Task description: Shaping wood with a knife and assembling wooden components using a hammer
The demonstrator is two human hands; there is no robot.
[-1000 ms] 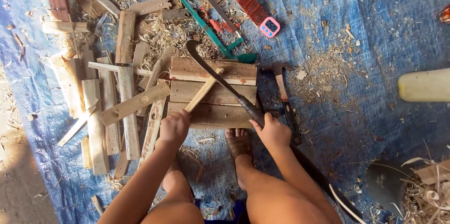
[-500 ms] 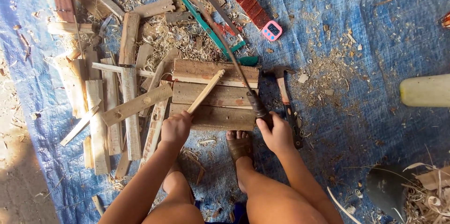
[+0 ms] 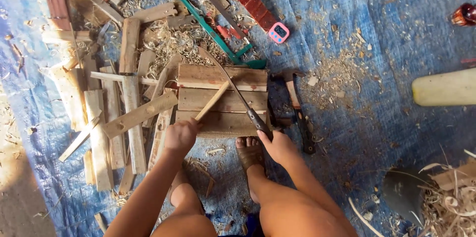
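My right hand [image 3: 280,146] grips the knife [image 3: 238,93], blade now swung toward 11 o'clock; left hand [image 3: 181,135] pinches the stick [image 3: 212,101].

A makeshift woodworking spot on the ground. Blue tarp [image 3: 396,28] spread as a floor, littered with wood shavings [image 3: 173,43] and sawdust. Offcut planks [image 3: 129,98] scattered at one side, a slatted wooden block [image 3: 218,100] as work surface. Hand tools around: green-framed saw [image 3: 208,23], hammer [image 3: 297,110], long knife [image 3: 238,93].
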